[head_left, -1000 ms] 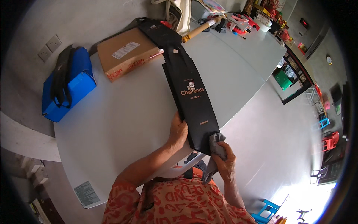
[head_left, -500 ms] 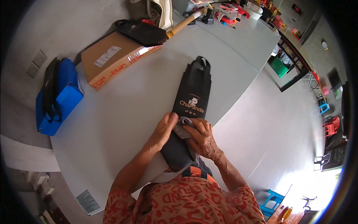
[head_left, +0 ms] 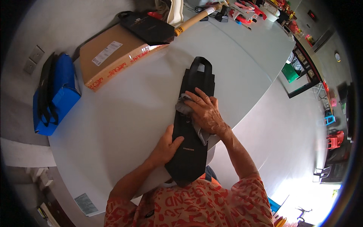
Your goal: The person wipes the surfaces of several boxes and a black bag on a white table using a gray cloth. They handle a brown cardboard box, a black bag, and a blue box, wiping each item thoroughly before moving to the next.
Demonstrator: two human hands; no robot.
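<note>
A black carrier bag (head_left: 188, 159), folded flat with its loop handle at the far end, lies lengthwise on the table in front of me. My left hand (head_left: 168, 145) holds the bag's left edge, thumb on top and the other fingers mostly hidden. A crumpled grey cloth (head_left: 183, 107) is under the fingers of my right hand (head_left: 206, 112), pressed onto the bag's upper half. One end of the cloth hangs out below that palm. Part of the bag's print is covered by the hand and cloth.
On the grey table (head_left: 113, 125), a brown cardboard box (head_left: 109, 56) at the back left carries another black bag (head_left: 147, 28). Left of it sits a blue box (head_left: 62, 94) with black straps. A cardboard tube (head_left: 196, 19) and red-handled tools (head_left: 245, 13) lie at the far end.
My right hand and the cloth have moved up the bag. The left hand has shifted down onto its edge. The handle loop stands out more, and small print shows on the lower part.
</note>
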